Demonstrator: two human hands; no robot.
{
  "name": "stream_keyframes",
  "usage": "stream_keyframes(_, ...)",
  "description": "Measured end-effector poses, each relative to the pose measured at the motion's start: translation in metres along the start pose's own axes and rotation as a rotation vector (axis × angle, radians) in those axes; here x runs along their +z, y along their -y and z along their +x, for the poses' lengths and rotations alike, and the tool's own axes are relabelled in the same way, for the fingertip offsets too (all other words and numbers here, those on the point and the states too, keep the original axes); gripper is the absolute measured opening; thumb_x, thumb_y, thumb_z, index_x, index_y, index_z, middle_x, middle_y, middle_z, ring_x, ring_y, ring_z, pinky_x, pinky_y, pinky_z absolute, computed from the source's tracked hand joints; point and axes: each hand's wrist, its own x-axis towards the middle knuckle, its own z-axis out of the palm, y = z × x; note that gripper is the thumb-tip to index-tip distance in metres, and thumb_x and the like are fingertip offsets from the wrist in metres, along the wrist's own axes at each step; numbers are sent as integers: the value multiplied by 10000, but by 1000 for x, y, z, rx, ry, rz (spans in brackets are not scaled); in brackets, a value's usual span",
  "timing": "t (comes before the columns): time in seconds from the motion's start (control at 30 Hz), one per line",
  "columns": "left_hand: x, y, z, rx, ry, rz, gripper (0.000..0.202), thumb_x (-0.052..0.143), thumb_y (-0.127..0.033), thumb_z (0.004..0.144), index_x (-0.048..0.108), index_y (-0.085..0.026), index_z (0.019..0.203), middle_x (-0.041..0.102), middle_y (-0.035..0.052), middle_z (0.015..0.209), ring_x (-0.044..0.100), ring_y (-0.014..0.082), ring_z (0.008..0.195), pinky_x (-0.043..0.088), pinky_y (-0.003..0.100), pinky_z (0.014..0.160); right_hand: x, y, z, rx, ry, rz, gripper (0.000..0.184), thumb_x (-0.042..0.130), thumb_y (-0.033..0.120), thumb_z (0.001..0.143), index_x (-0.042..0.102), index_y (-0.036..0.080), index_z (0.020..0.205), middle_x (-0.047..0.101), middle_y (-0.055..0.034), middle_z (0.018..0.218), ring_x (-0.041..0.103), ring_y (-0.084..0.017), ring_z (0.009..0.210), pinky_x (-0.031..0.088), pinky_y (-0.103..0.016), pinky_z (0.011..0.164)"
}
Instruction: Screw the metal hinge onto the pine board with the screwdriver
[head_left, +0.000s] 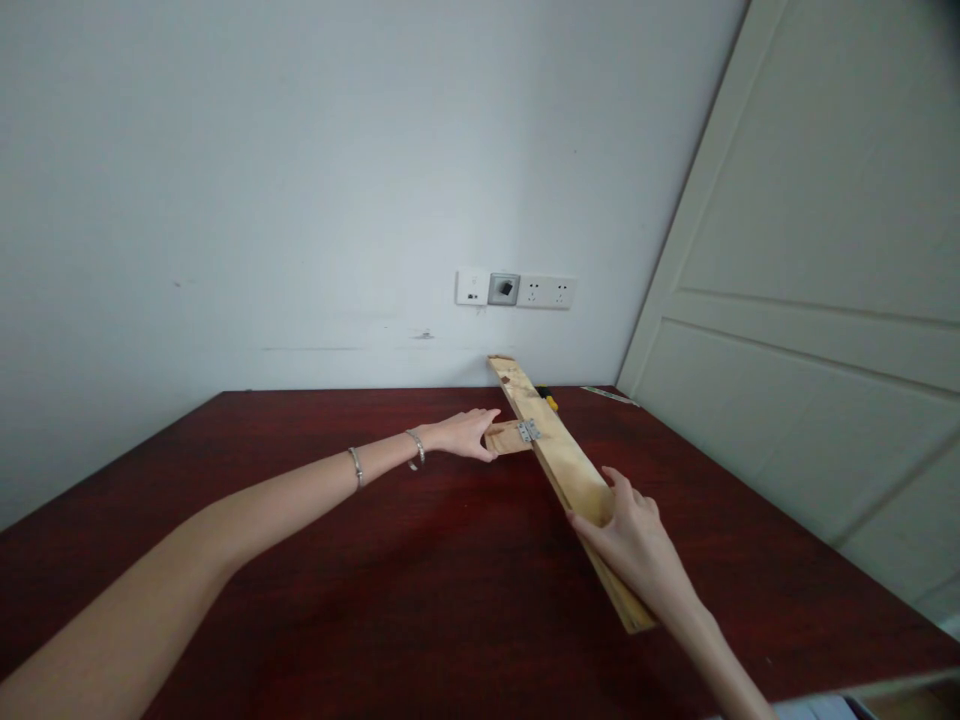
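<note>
A long wooden board (pixel 564 455) lies slantwise on the dark red table, its far end close to the wall. A metal hinge (pixel 529 430) joins it to a short wooden piece (pixel 506 437) on its left side. My left hand (pixel 466 434) grips the free end of that short piece between thumb and fingers. Nearer to me, my right hand (pixel 634 535) is wrapped across the long board, thumb at its left edge and fingers at its right. Behind the board, a yellow and black object (pixel 550 398) is mostly hidden.
The table (pixel 337 560) meets a white wall (pixel 300 200) carrying sockets (pixel 547 291) and a grey switch plate (pixel 504 289). A thin pale strip (pixel 609 395) lies at the back right corner. A white panelled door (pixel 810 300) borders the right side.
</note>
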Motion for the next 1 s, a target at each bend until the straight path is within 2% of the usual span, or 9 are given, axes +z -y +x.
stream_keyframes(0.2, -8, 11, -44, -80, 162, 163, 916, 589, -514, 742, 253, -58, 1462, 432, 221, 1407, 448, 338, 1259, 380, 382, 1015, 12, 45, -32, 72, 71, -25, 720, 554, 451, 770, 357, 102, 1368, 592, -174, 1130, 501, -378, 1125, 460, -453, 858)
stream_keyframes(0.43, -14, 24, -79, -153, 267, 177, 910, 562, -481, 772, 216, -21, 1477, 336, 226, 1482, 345, 335, 1349, 262, 378, 1117, 23, 80, -48, 89, 130, -48, 685, 569, 418, 782, 385, 100, 1360, 599, -178, 1115, 529, -370, 1084, 461, -449, 836)
stream_keyframes(0.6, -10, 30, -85, -181, 288, 165, 890, 564, -455, 775, 214, -46, 1483, 312, 211, 1504, 329, 333, 1367, 253, 395, 1127, 32, 89, -52, 81, 119, -81, 706, 565, 417, 793, 368, 76, 1380, 609, -184, 1074, 531, -373, 1083, 459, -454, 822)
stream_keyframes(1.0, 5, 39, -77, -176, 309, 160, 835, 560, -449, 773, 277, -74, 1463, 340, 198, 1493, 366, 323, 1344, 295, 408, 1100, 48, 89, -52, 89, 86, -97, 707, 569, 430, 768, 393, 87, 1360, 599, -180, 1060, 533, -378, 1047, 451, -464, 807)
